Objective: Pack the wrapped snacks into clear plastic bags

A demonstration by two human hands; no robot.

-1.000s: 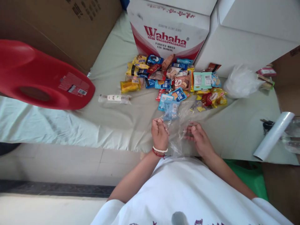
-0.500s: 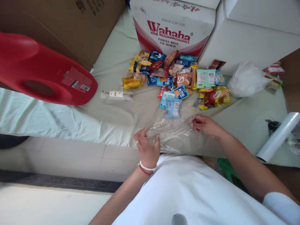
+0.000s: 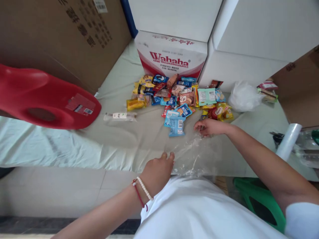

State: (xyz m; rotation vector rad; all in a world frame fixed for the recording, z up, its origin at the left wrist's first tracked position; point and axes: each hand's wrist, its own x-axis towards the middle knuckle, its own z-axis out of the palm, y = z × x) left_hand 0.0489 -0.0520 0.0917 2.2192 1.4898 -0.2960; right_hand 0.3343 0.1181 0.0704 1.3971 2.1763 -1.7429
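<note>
A thin clear plastic bag (image 3: 193, 157) lies crumpled at the table's front edge, against my white shirt. My right hand (image 3: 208, 127) is at its far end, fingers curled and seemingly pinching the film. Left of the bag, my left hand (image 3: 157, 172) hovers palm down, with bent fingers and a small gap between thumb and forefinger; nothing shows in it. Beyond the bag lies a light-blue snack packet (image 3: 176, 126). Just past my right hand are yellow and red snack packets (image 3: 220, 112). A brown round-cake packet (image 3: 186, 99) sits in the heap behind.
A Wahaha water carton (image 3: 171, 58) stands behind the snacks. On the left are a red plastic jug (image 3: 57, 99) and a large cardboard box (image 3: 62, 43). A white plastic bag (image 3: 245, 96) and a film roll (image 3: 289, 141) lie right; a green stool (image 3: 261, 199) stands below.
The view has tilted up and shifted slightly right. My left hand has come off the bag's left part and drawn its fingers together. My right hand has moved toward the packets with the bag's far end.
</note>
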